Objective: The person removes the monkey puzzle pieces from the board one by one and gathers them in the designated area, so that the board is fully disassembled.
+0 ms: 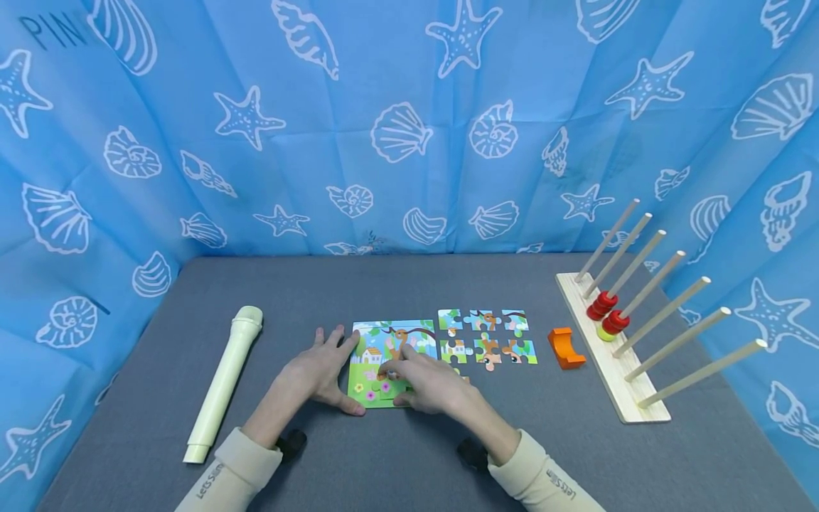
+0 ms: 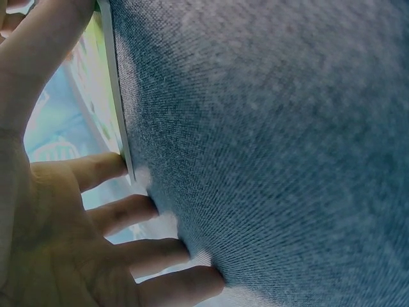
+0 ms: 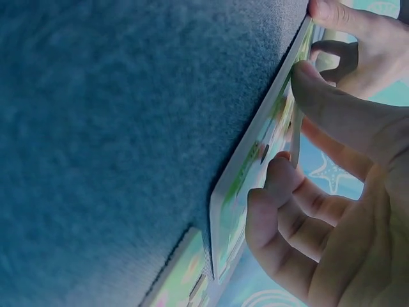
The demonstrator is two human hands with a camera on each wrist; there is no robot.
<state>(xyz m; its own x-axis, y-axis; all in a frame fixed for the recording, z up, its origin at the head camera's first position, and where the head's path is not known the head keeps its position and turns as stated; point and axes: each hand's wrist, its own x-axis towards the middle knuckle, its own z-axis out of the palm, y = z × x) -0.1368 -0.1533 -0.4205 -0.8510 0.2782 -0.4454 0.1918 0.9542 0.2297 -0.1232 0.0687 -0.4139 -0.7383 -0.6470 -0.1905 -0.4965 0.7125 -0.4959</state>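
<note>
A picture puzzle board [image 1: 397,326] with a house, flowers and a brown deer-like animal lies flat between the hands. The left hand [image 1: 320,371] is spread at its left side; in the left wrist view, thumb and index finger touch the board's edge while the other fingertips rest on the cloth. Over the lower part of the board, the right hand [image 1: 430,380] pinches a thin puzzle piece [image 3: 296,137] between thumb and fingers, tilted above the board. Fingers hide part of the picture. Loose puzzle pieces [image 1: 488,351] lie in rows right of the board, some partly behind the right hand.
On the left lies a pale green, microphone-shaped tube [image 1: 220,391]. An orange arch block [image 1: 566,348] sits to the right. Beyond it stands a wooden rack [image 1: 630,384] with several upright pegs and some red rings [image 1: 602,306]. A blue shell-print curtain [image 1: 409,178] surrounds the grey table.
</note>
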